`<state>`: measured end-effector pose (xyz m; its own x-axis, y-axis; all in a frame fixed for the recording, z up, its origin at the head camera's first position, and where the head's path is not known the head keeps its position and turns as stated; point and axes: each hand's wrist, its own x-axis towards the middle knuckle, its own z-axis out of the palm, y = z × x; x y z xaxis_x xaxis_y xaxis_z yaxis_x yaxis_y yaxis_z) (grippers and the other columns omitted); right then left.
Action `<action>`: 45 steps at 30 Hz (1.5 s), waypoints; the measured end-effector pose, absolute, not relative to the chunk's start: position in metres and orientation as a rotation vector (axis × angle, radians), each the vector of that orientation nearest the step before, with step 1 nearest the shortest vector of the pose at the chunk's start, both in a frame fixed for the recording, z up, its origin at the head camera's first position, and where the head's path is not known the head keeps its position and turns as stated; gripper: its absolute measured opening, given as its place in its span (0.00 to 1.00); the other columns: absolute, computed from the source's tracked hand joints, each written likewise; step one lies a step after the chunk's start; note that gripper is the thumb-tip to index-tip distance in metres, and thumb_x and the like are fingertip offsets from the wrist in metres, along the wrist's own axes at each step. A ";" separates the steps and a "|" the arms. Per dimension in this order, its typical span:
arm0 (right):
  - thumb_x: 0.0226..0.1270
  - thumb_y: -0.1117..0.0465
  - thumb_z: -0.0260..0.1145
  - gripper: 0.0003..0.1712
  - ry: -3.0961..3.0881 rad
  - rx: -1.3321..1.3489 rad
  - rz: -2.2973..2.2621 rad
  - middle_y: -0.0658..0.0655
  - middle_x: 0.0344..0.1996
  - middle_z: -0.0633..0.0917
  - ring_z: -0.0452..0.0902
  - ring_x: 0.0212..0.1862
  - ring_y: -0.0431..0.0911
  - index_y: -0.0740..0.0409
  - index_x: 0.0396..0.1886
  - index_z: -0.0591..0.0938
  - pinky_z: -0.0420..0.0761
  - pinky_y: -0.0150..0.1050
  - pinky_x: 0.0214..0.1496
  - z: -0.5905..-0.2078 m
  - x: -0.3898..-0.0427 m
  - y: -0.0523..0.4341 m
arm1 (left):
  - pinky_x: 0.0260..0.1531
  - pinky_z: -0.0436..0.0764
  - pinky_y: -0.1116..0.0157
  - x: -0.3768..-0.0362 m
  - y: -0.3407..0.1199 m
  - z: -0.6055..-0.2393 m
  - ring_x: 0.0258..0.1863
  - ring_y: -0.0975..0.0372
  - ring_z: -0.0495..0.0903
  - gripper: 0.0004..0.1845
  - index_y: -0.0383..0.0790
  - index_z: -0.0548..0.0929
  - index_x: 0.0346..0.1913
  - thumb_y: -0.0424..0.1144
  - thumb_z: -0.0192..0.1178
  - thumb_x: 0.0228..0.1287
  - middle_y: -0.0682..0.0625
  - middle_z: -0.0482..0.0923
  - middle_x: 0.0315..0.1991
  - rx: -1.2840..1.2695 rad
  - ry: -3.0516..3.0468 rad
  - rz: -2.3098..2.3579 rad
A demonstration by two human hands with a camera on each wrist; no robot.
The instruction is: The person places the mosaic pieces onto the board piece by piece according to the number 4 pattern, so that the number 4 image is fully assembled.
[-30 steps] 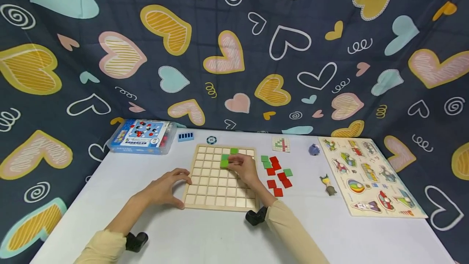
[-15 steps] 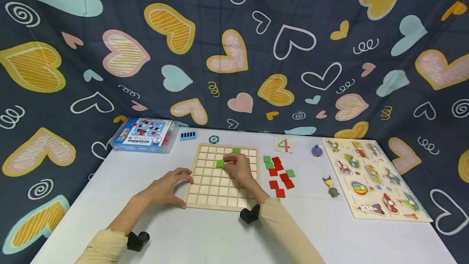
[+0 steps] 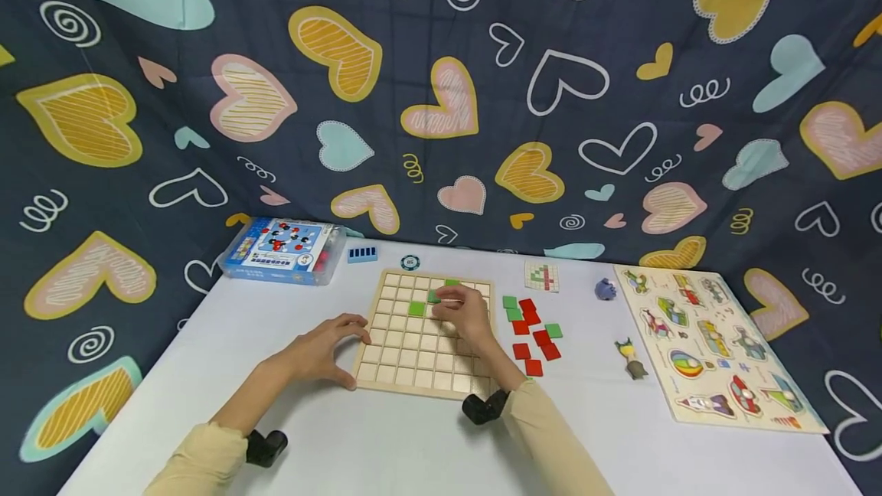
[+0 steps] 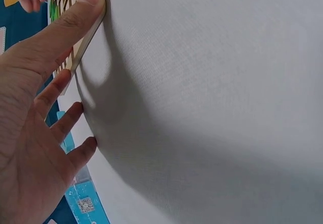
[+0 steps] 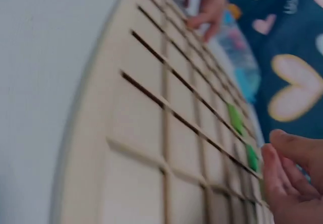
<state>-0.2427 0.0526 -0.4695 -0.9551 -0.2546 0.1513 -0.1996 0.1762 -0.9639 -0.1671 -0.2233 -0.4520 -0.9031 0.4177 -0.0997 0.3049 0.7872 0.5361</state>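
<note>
A square wooden grid board [image 3: 413, 343] lies on the white table. Three green tiles sit in its upper cells in a slanting line: one green tile [image 3: 416, 308], a second beside my right fingertips, partly hidden by them, and a third near the far edge. My right hand [image 3: 468, 316] hovers over the board, thumb and forefinger close together; in the right wrist view nothing shows between them. With fingers spread, my left hand [image 3: 320, 350] touches the board's left edge, the thumb [image 4: 75, 22] at the near corner.
Several red tiles [image 3: 542, 337] and green tiles [image 3: 553, 331] lie right of the board. Behind them is a pattern card [image 3: 541, 276]. A picture puzzle board [image 3: 689, 373] and small figures stand farther right, a boxed set [image 3: 282, 251] at the back left.
My right hand has slid the nearest green tile one cell left and let go of it, then moved back right beside another green tile. The left hand stays at the board's edge.
</note>
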 end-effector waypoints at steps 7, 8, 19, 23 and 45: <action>0.61 0.74 0.65 0.21 2.334 -0.342 -1.862 0.73 0.51 0.80 0.80 0.51 0.59 0.74 0.54 0.76 0.82 0.34 0.48 -0.447 -0.239 0.137 | 0.48 0.70 0.32 -0.170 -0.225 -0.446 0.65 0.42 0.63 0.33 0.52 0.77 0.50 0.49 0.79 0.36 0.44 0.65 0.66 0.568 2.762 0.739; 0.61 0.73 0.65 0.21 2.382 -0.330 -1.806 0.72 0.51 0.80 0.80 0.51 0.58 0.73 0.55 0.76 0.82 0.34 0.48 -0.445 -0.236 0.154 | 0.48 0.70 0.32 -0.170 -0.225 -0.446 0.65 0.42 0.63 0.33 0.52 0.77 0.50 0.49 0.79 0.36 0.44 0.65 0.66 0.567 2.764 0.738; 0.58 0.76 0.65 0.23 2.553 -0.237 -1.514 0.70 0.50 0.80 0.74 0.44 0.49 0.72 0.55 0.76 0.76 0.27 0.38 -0.467 -0.233 0.256 | 0.45 0.71 0.32 -0.169 -0.223 -0.448 0.64 0.43 0.64 0.32 0.53 0.77 0.48 0.49 0.80 0.35 0.45 0.65 0.66 0.577 2.755 0.759; 0.57 0.73 0.68 0.19 2.544 -0.258 -1.550 0.67 0.44 0.83 0.71 0.36 0.42 0.72 0.50 0.79 0.74 0.26 0.33 -0.474 -0.239 0.255 | 0.43 0.70 0.31 -0.167 -0.225 -0.447 0.64 0.42 0.63 0.32 0.52 0.77 0.48 0.49 0.80 0.35 0.44 0.65 0.65 0.578 2.755 0.770; 0.63 0.63 0.67 0.22 2.315 0.229 -1.888 0.60 0.48 0.84 0.79 0.39 0.39 0.63 0.57 0.78 0.80 0.27 0.43 -0.463 -0.220 0.204 | 0.42 0.67 0.27 -0.170 -0.222 -0.449 0.64 0.43 0.64 0.32 0.54 0.77 0.47 0.49 0.80 0.34 0.46 0.65 0.65 0.542 2.753 0.760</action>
<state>-0.2197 0.2043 -0.4626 -0.9778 0.0264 -0.2080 0.2090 0.1984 -0.9576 -0.1699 -0.2216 -0.4487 -0.9039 0.4094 -0.1241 0.2877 0.7965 0.5318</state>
